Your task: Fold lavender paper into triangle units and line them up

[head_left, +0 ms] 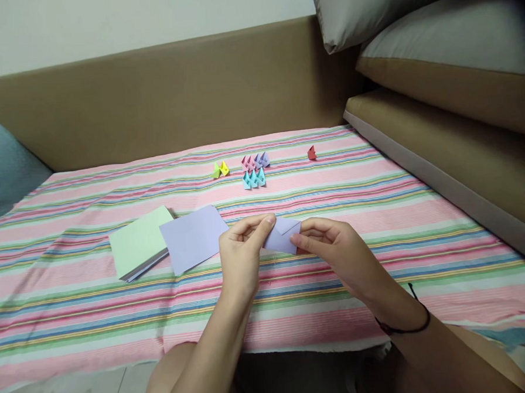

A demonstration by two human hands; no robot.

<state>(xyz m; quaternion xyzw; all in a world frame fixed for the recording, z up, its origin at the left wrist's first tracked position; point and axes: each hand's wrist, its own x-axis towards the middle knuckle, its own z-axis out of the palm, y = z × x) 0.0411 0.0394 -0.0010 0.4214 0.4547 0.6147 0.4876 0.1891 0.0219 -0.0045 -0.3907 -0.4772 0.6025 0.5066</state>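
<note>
Between my two hands is a small folded piece of lilac paper (280, 238), with a triangular flap on its upper right. My left hand (243, 247) pinches its left edge, thumb on top. The right edge is gripped by my right hand (329, 240), whose thumb lies on the paper's face. A flat lilac sheet (194, 238) lies just left of my left hand, touching or overlapping a stack of pale green paper (139, 241). Beyond my hands sit small folded paper pieces: turquoise (254, 179), pink (248, 163), purple (263, 159) and yellow-green (220, 170).
A red folded paper piece (312, 153) stands apart on the striped cloth (342, 198). Stacked brown and grey cushions (451, 110) border the right side. A brown backrest (173, 101) runs along the back, and a blue cushion (5, 163) is at far left.
</note>
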